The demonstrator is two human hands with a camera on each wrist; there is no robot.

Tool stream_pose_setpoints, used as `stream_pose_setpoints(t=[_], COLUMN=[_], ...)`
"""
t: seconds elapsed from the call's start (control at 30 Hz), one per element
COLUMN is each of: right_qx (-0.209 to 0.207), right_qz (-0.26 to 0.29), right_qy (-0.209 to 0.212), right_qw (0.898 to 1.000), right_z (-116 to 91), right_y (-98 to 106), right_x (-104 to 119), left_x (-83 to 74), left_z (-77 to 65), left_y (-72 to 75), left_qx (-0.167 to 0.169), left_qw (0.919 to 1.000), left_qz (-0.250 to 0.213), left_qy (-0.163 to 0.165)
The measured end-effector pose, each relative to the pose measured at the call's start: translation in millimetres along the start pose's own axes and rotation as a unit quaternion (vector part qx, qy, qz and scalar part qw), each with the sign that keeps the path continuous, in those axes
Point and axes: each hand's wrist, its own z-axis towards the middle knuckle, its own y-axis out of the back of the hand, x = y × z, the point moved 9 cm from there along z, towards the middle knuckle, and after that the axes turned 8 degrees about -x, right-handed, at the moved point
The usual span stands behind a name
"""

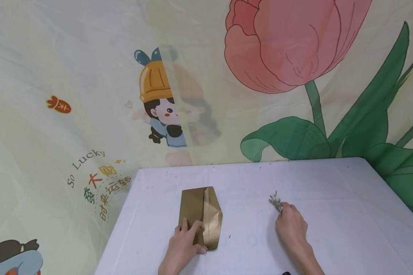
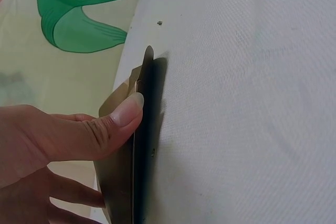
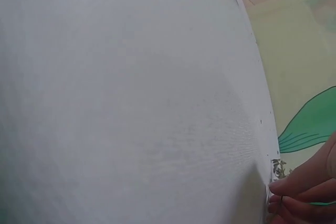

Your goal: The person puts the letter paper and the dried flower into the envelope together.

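Observation:
A gold paper envelope point(image 1: 191, 206) lies on the white-covered table with its flap point(image 1: 213, 217) opened out to the right. My left hand point(image 1: 182, 244) holds it at the near end: fingers spread over its face, one bent beside the flap fold. In the left wrist view the thumb point(image 2: 123, 114) bears on the envelope's near edge point(image 2: 137, 145), which casts a dark shadow on the cloth. To the right, my right hand point(image 1: 292, 225) pinches a small sprig of dried flowers point(image 1: 275, 201) by its lower end, flower heads pointing away. The sprig point(image 3: 280, 168) is partly hidden by fingers in the right wrist view.
Small dark crumbs, one point(image 1: 229, 236) right of the envelope, dot the white tablecloth point(image 1: 247, 214). Behind the table hangs a printed cloth point(image 1: 206, 114) with a pink tulip and cartoon figures. A dark object point(image 1: 286, 273) shows at the bottom edge of the head view.

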Motion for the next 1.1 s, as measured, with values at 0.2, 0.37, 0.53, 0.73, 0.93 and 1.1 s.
stream_pose_setpoints(t=[0.2, 0.37, 0.53, 0.73, 0.93, 1.1], right_qx=[0.011, 0.017, 0.04, 0.069, 0.09, 0.105], right_qz=[0.017, 0.036, 0.068, 0.095, 0.121, 0.144], right_qy=[-0.01, -0.014, -0.013, -0.029, -0.051, -0.05], right_qw=[1.0, 0.999, 0.997, 0.993, 0.987, 0.983], right_z=[-1, -2, -2, -3, -8, -13], right_y=[0, -1, -5, -15, -23, -29], right_x=[1, 4, 7, 9, 13, 22], left_x=[0.6, 0.8, 0.4, -0.8, -0.6, -0.2], left_z=[1.4, 1.4, 1.6, 0.5, 0.2, 0.0], left_y=[0.2, -0.5, -0.6, 0.8, 1.1, 1.0], left_qx=[0.0, 0.002, 0.007, 0.005, 0.004, 0.004], left_qw=[1.0, 1.0, 0.9999, 0.9999, 1.0, 1.0], left_qz=[0.003, 0.002, -0.001, -0.006, -0.004, -0.003], left_qy=[0.005, 0.004, 0.007, 0.008, 0.007, 0.007])
